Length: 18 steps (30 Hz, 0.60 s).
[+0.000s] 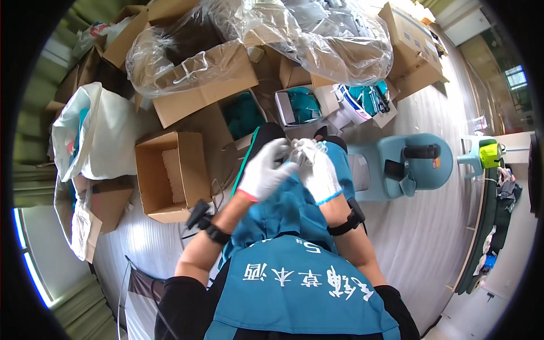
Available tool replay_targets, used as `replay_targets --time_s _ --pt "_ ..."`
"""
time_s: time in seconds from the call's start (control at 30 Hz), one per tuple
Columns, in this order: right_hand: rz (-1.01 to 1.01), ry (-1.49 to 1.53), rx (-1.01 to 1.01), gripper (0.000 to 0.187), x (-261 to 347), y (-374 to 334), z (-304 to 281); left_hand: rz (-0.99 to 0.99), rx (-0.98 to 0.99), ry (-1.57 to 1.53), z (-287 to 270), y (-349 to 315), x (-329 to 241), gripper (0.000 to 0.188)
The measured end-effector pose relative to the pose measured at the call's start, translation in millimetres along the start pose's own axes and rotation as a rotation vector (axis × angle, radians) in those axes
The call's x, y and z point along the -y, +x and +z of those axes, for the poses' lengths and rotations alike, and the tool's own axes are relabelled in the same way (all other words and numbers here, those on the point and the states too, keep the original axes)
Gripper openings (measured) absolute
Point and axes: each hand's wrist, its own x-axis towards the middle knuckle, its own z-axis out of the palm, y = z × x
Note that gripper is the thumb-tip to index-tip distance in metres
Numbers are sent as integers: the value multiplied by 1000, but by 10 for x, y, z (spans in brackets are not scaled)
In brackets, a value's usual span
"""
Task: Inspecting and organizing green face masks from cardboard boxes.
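Both my hands wear white knitted gloves and are raised in front of my lap. My left hand point(266, 171) is curved, its thumb and fingers apart, with nothing visible between them. Its fingertips come close to my right hand point(319, 173), whose fingers are bent and closed around a small, tangled whitish-grey thing point(298, 152). That thing is too small and blurred to name. Under the hands spreads the blue apron point(300, 283) with white print that I wear.
An open cardboard box point(160, 177) stands left, beside a white sack point(93, 133). Ahead are plastic-lined cartons point(209, 73) and small boxes with teal items point(304, 106). A blue-grey plastic stool point(433, 181) at right carries a phone point(394, 169) and a dark cylinder point(421, 152).
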Motion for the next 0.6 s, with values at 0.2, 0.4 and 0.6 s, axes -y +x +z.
replay_targets --time_s 0.2,0.4,0.6 --pt "-584 -1120 85 25 63 -506 61 57 -196 122 839 133 -10 58" --pt "-341 -933 -18 32 -57 -491 10 182 -190 494 892 138 473 24" --pt "-103 -598 242 38 -102 -630 112 -293 -450 -784 492 522 892 15"
